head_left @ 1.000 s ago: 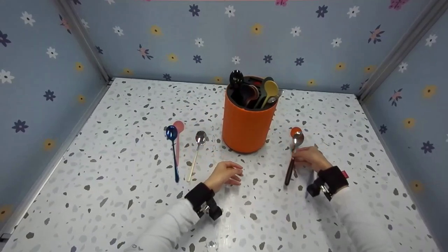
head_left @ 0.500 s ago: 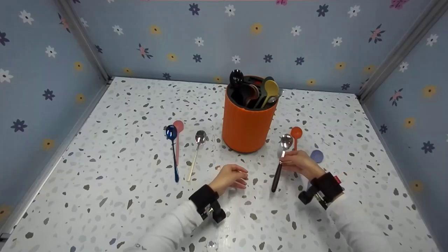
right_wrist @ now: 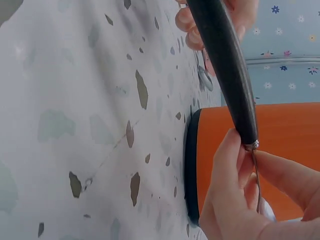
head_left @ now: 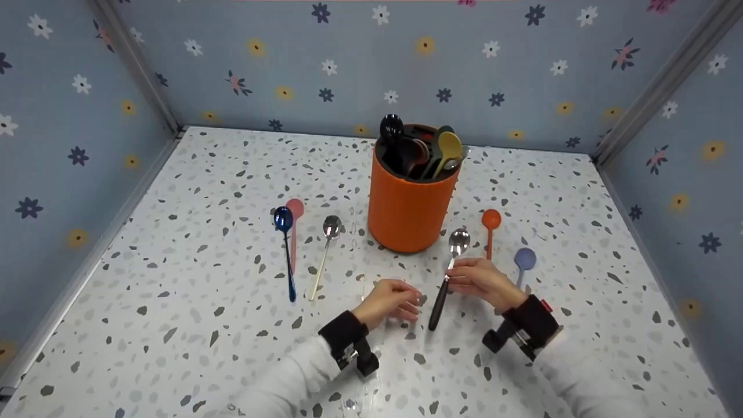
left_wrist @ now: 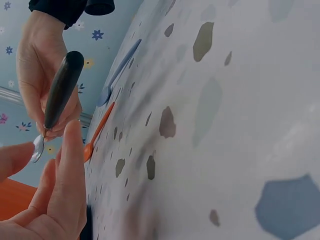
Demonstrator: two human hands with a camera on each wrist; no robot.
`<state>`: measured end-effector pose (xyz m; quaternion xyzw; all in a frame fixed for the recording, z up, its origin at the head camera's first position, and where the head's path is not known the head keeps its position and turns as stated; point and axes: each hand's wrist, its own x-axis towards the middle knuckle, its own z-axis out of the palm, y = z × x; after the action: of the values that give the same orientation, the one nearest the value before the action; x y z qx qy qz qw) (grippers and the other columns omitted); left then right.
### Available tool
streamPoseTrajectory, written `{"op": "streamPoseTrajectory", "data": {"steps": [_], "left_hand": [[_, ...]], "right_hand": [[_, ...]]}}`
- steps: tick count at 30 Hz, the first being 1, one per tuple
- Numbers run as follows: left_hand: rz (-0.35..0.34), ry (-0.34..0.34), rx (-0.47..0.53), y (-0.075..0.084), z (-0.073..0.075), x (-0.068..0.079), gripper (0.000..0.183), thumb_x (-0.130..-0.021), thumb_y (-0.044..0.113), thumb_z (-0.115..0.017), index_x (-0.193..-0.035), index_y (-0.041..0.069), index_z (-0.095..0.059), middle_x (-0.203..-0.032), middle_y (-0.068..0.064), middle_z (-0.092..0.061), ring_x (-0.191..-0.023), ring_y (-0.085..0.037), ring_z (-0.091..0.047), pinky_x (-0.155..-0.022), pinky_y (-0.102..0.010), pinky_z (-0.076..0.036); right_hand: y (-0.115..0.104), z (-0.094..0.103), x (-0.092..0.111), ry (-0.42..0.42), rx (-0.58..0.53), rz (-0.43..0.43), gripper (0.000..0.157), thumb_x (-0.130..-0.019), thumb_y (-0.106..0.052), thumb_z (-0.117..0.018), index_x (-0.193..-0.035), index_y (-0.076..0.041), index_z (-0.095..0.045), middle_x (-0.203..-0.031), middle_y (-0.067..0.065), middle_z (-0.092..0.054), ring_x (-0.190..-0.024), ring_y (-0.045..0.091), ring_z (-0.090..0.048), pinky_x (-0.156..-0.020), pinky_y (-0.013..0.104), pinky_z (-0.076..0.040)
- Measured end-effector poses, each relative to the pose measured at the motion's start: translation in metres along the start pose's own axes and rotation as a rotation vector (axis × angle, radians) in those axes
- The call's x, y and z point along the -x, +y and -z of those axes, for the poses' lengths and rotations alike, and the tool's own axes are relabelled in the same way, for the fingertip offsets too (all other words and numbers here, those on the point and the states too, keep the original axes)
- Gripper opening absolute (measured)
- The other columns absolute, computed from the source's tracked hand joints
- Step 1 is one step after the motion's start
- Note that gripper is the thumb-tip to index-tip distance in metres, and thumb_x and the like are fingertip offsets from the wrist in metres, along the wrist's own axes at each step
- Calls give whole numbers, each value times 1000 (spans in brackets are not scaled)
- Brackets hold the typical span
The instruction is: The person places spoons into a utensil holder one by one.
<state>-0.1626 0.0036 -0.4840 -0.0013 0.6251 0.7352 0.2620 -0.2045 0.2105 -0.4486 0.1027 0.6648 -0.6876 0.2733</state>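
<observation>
My right hand (head_left: 484,283) pinches a metal spoon with a dark handle (head_left: 439,306) at its neck, bowl pointing away from me. In the right wrist view the spoon's dark handle (right_wrist: 227,70) slants above the speckled surface, thumb and fingers meeting just past its end. My left hand (head_left: 390,302) holds nothing; its loosely bent fingers are near the handle, apart from it in the head view. Seen from the left wrist, the left hand (left_wrist: 50,195) has thumb and fingers spread below the spoon. Behind both hands stands an orange utensil holder (head_left: 409,215) with several spoons in it.
Left of the holder lie a blue spoon (head_left: 288,255), a pink spoon (head_left: 295,208) partly under it, and a silver spoon with a pale handle (head_left: 322,261). To the right are an orange spoon (head_left: 491,220) and a lilac spoon (head_left: 525,259). Flowered walls (head_left: 325,58) enclose the table.
My right hand has carried the dark-handled spoon left and toward me, away from the orange spoon, uncovering the lilac one. My left hand has shifted slightly right, closer to the handle.
</observation>
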Motion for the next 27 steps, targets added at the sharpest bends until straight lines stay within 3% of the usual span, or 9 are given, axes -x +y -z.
{"op": "streamPoseTrajectory", "data": {"steps": [10, 18, 27], "left_hand": [[-2, -68, -31, -1, -7, 4, 25, -78, 4, -63, -98, -10, -60, -82, -11, -64, -66, -16, -62, -69, -33, -55], [-42, -75, -110, 3, -14, 8, 23, -76, 0, -65, -96, -10, -61, -77, -9, -64, -61, -16, -61, -63, -34, -56], [-69, -98, -157, 13, -17, 12, 21, -76, -2, -63, -94, -12, -61, -73, -9, -64, -58, -12, -59, -62, -32, -56]], "right_hand": [[1, -14, 6, -17, 26, 45, 21, -84, 1, -55, -101, 6, -46, -87, 8, -57, -79, 16, -60, -82, 32, -51], [-2, -19, 10, -46, 64, 69, 21, -82, -4, -59, -98, 1, -47, -86, 6, -56, -78, 17, -60, -82, 33, -51], [-11, -22, 17, -9, 84, 81, 22, -82, -3, -59, -99, 5, -47, -86, 7, -56, -76, 16, -59, -76, 29, -52]]}}
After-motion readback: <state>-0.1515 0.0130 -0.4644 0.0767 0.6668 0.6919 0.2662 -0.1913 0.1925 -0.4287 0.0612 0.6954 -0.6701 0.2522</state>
